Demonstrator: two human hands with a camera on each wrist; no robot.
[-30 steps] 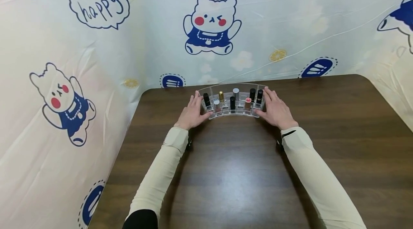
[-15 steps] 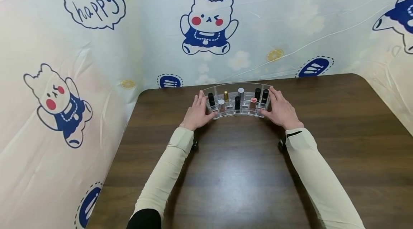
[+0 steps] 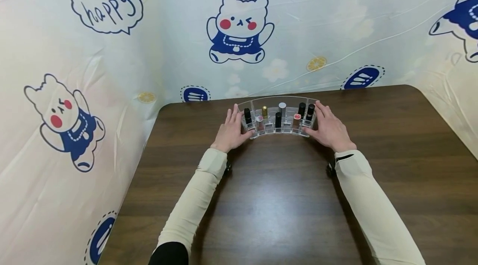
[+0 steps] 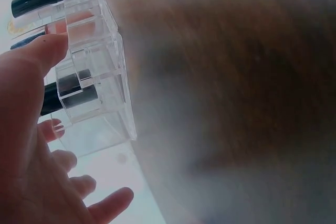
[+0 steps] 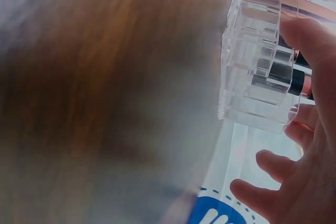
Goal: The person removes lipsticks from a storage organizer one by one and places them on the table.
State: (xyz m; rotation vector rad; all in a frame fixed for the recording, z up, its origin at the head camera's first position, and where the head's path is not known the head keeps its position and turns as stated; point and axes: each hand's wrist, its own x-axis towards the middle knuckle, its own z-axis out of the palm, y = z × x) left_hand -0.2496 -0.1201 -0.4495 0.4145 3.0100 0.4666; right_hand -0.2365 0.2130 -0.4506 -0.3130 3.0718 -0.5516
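A clear, curved, tiered lipstick organizer (image 3: 278,133) is at the far side of the table, with several lipsticks upright in its slots. Most caps are black; a gold-capped lipstick (image 3: 264,111), a silver-capped lipstick (image 3: 282,109) and a red-topped lipstick (image 3: 296,120) stand among them. My left hand (image 3: 228,132) grips its left end, thumb at the front corner and fingers along the side. At the right end my right hand (image 3: 332,130) holds it the same way. In the left wrist view the left thumb (image 4: 50,51) lies against the front tier; the right thumb (image 5: 304,35) mirrors this in the right wrist view.
The brown wooden table (image 3: 276,198) stretches toward me and to both sides. Right behind its far edge hangs a pale printed curtain (image 3: 179,40) with bear drawings, and it continues down the left side.
Both hands and the organizer between them have shifted a little to the right across the table. The grip looks unchanged. The head view has turned slightly right.
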